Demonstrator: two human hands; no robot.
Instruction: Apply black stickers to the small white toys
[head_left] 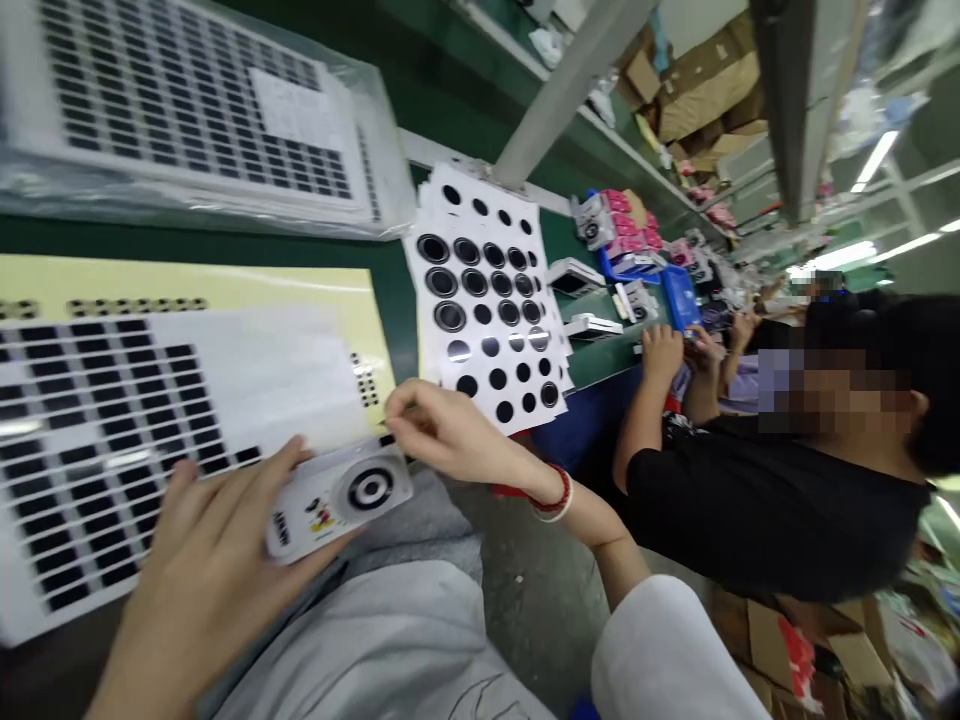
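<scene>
White plastic case, printed with a cartoon mouse and a black ringed circle, is clamped in our left hand, fingers and thumb closed around its lower end, just above the sheets. Our right hand sits at the case's upper edge, its fingertips drawn together beside a small black piece; we cannot tell whether they pinch it. A red and white bracelet circles the right wrist.

Beneath the left hand lies a sheet of black rectangular stickers on a pale yellow backing. Farther on are a plastic-wrapped stack of similar sheets and, just beyond the right hand, a stack of white sheets with black rings and discs, all on a green workbench. To our right, a co-worker in a black T-shirt has one hand raised at the bench, near a blue tray. Cardboard boxes sit on a shelf above.
</scene>
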